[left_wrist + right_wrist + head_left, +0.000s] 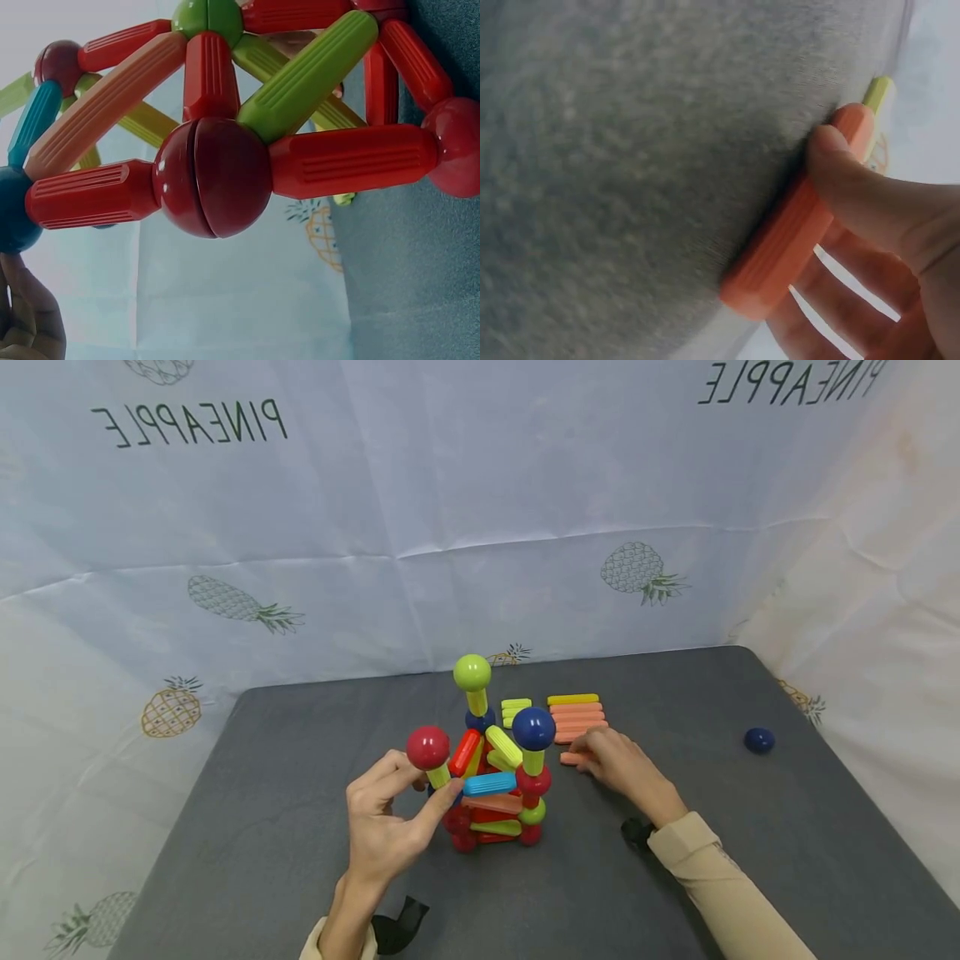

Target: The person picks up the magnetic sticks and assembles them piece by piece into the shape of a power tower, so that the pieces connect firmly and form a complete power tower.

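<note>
A tower of magnetic building sticks and balls (491, 783) stands at mid-table, in red, blue, green, yellow and orange. My left hand (386, 818) pinches its upper left corner between thumb and fingers, just under the upright topped by a red ball (428, 747). In the left wrist view, the fingertips (22, 281) meet a blue ball (15, 214). To the tower's right, my right hand (618, 768) pinches an orange magnetic stick (780, 247) close over the tabletop. Only one end of that stick shows in the head view.
Behind the right hand lie a row of orange sticks (578, 717) with a yellow stick (573, 699) at its far end, and several short green sticks (516, 703). A loose blue ball (759, 741) sits far right. Pineapple-print cloth (420, 527) hangs behind the dark table (285, 793).
</note>
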Demonstrator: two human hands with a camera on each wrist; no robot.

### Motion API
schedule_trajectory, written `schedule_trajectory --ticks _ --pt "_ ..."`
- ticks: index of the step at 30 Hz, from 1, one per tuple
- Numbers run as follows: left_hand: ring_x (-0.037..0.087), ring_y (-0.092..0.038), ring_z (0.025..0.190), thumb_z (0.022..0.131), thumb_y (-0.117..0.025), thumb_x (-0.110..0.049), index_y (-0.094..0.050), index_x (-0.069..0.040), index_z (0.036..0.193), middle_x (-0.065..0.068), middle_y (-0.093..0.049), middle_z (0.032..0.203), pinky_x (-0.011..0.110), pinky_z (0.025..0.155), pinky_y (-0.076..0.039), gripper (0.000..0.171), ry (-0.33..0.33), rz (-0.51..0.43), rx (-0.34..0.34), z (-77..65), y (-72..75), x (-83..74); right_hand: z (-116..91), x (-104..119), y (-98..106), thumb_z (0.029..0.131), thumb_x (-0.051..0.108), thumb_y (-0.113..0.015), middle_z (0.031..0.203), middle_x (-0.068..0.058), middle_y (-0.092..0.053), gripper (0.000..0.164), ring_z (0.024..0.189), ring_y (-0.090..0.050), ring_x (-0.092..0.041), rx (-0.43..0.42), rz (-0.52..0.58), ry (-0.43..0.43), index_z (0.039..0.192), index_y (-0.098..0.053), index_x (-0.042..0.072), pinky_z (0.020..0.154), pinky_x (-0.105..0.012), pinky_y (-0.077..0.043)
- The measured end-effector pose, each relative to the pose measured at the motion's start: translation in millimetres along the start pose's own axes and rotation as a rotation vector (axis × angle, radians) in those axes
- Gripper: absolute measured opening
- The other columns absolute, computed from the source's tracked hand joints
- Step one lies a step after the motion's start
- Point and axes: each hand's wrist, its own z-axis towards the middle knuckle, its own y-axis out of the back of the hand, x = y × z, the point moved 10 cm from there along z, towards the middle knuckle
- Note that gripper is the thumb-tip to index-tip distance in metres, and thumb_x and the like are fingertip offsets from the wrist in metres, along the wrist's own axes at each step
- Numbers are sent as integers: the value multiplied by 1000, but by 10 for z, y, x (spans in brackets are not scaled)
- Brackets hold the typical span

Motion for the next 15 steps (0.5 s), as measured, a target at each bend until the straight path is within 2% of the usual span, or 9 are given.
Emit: schedule_trajectory --ticks 4,9,11,15 --pt "13 -52 71 70 -86 6 -78 -2 94 3 -59 74 22 66 -47 27 5 3 1 2 2 6 -36 72 176 89 7 -77 94 -10 -76 20 74 -64 -16 -20 66 17 108 -76 0 74 -39 -60" --pt "11 -52 71 69 -86 7 -78 -2 94 4 -58 74 22 65 -46 28 5 2 -2 3 7 10 -124 356 708 88 3 -77 103 -16 -75 31 84 -68 -24 -163 115 102 118 -72 -2 77 -43 -61" --pt "11 -51 71 68 -86 7 -78 -2 94 4 -58 74 23 65 -46 28 6 2 -2 3 8 10 -175 512 935 89 4 -77 102 -14 -74 31 84 -66 -22 -215 137 151 119 -73 0 76 -41 -60" --pt "11 -51 71 68 -86 8 -78 -2 94 5 -58 74 23 65 -46 29 13 3 1 3 5 13 -286 819 1335 90 8 -77 94 -5 -71 28 78 -57 -14 -297 167 233 118 -74 6 69 -29 -52"
